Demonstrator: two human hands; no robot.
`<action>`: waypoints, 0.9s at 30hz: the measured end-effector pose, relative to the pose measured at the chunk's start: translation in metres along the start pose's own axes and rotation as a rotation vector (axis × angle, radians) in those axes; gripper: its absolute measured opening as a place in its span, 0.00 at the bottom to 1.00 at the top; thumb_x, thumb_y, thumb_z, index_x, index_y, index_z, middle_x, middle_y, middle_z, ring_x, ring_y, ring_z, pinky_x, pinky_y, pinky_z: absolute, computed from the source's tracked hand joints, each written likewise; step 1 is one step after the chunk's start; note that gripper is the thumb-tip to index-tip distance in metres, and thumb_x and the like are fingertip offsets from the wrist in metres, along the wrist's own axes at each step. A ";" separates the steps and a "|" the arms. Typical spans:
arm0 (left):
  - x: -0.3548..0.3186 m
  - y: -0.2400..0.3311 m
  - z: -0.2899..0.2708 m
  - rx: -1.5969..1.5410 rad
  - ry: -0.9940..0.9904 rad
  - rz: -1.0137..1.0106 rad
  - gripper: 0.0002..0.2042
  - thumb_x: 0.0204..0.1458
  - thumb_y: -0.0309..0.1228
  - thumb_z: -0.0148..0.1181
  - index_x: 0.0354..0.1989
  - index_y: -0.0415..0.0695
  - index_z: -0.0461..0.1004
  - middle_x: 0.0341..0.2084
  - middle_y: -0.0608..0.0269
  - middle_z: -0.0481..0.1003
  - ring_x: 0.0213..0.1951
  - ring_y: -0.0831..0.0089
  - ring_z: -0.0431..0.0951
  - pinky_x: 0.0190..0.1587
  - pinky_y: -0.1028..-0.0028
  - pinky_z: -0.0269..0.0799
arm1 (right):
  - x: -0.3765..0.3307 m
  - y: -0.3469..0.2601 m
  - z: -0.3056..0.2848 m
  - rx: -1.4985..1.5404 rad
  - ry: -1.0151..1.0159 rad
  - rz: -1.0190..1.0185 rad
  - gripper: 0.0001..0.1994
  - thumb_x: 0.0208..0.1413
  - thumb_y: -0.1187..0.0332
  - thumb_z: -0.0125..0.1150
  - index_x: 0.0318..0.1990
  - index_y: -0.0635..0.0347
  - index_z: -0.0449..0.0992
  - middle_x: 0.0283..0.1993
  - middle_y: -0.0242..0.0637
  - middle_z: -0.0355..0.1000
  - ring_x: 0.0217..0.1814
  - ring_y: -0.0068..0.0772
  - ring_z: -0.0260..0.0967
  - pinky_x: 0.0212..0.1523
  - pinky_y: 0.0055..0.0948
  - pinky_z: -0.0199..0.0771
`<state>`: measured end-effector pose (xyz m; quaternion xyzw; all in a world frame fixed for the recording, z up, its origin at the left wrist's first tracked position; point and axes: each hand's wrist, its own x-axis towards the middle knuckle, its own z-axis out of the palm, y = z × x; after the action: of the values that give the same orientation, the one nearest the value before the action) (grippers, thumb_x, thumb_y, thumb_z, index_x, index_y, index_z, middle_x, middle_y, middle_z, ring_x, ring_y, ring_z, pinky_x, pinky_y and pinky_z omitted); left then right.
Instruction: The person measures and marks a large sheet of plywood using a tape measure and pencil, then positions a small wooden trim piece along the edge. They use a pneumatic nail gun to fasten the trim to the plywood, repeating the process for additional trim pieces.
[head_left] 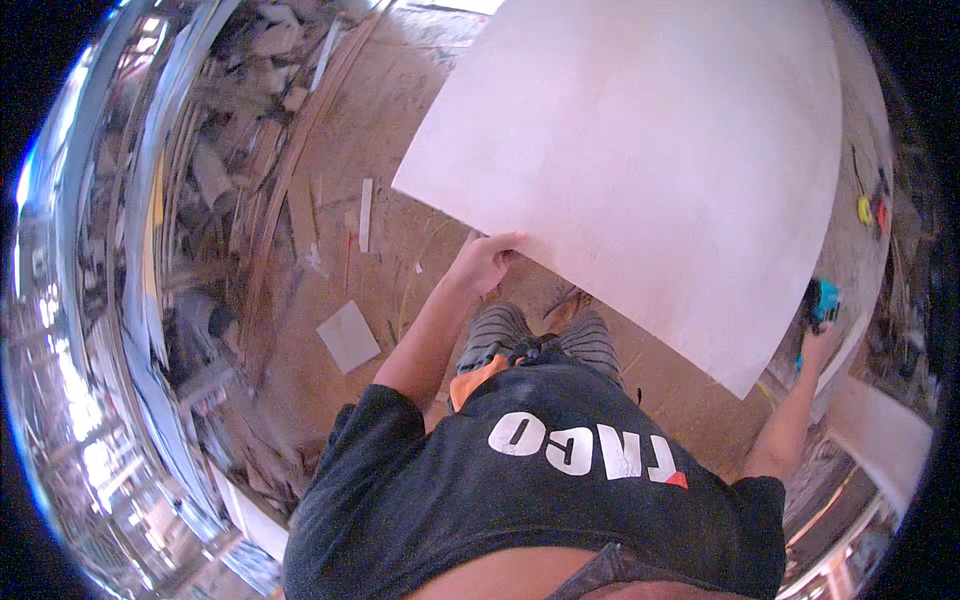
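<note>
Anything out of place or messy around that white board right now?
Yes. Offcuts litter the floor: a small square panel piece and a thin strip lie loose left of the left hand, which holds the white board tilted.

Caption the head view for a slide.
Left hand grips a pale board's edge; right hand holds a teal tool.

One large board (640,170), two hands (483,262), one teal tool (822,303).

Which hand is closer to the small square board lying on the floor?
Left. The left hand grips the big white panel's edge, up-right of the square board; the right hand is far across, holding a teal tool.
</note>
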<state>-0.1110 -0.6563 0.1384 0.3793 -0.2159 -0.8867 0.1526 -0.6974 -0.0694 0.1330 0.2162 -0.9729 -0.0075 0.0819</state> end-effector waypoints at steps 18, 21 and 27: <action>0.005 -0.003 0.007 -0.044 -0.060 0.008 0.17 0.55 0.21 0.68 0.54 0.37 0.75 0.47 0.52 0.81 0.49 0.60 0.83 0.48 0.63 0.83 | -0.066 -0.137 -0.186 0.866 -0.315 0.310 0.16 0.62 0.59 0.70 0.47 0.63 0.78 0.29 0.30 0.73 0.26 0.22 0.69 0.28 0.26 0.69; 0.010 -0.012 0.005 -0.057 -0.098 0.015 0.13 0.56 0.23 0.68 0.50 0.38 0.77 0.46 0.52 0.82 0.48 0.60 0.84 0.44 0.66 0.82 | -0.075 -0.209 -0.190 0.611 -0.322 0.178 0.14 0.63 0.61 0.69 0.46 0.63 0.79 0.31 0.30 0.75 0.29 0.22 0.69 0.31 0.26 0.69; -0.002 0.005 0.019 -0.030 -0.046 -0.101 0.05 0.54 0.28 0.73 0.34 0.44 0.81 0.28 0.67 0.76 0.26 0.73 0.74 0.25 0.75 0.62 | -0.077 -0.395 -0.175 0.367 -0.120 -0.245 0.21 0.61 0.61 0.69 0.58 0.62 0.78 0.45 0.43 0.80 0.46 0.41 0.76 0.49 0.39 0.75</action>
<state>-0.1228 -0.6544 0.1536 0.3669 -0.1865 -0.9049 0.1083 -0.4346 -0.3909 0.2742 0.3434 -0.9275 0.1467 -0.0183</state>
